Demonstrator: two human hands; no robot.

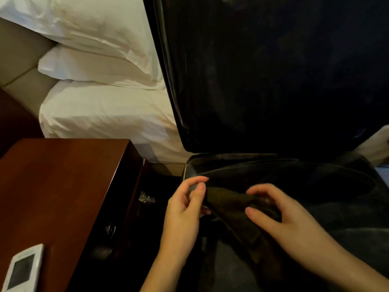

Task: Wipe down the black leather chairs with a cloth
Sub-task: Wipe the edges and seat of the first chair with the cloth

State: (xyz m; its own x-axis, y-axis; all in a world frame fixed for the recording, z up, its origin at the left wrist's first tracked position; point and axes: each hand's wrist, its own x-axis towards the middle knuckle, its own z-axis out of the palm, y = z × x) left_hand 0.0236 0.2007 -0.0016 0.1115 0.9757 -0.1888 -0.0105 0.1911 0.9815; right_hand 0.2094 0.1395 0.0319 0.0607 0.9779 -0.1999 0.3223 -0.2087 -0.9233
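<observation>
While both hands pinch the dark cloth [229,204] over the black leather chair [273,81] seat, left hand [183,209] and right hand [280,216] look mid-fold; next likely pressing it onto the leather.

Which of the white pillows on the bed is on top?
The upper pillow, nearest the picture's top edge, lies on top. The lower pillow is pressed beneath it, resting on the white sheet.
</observation>
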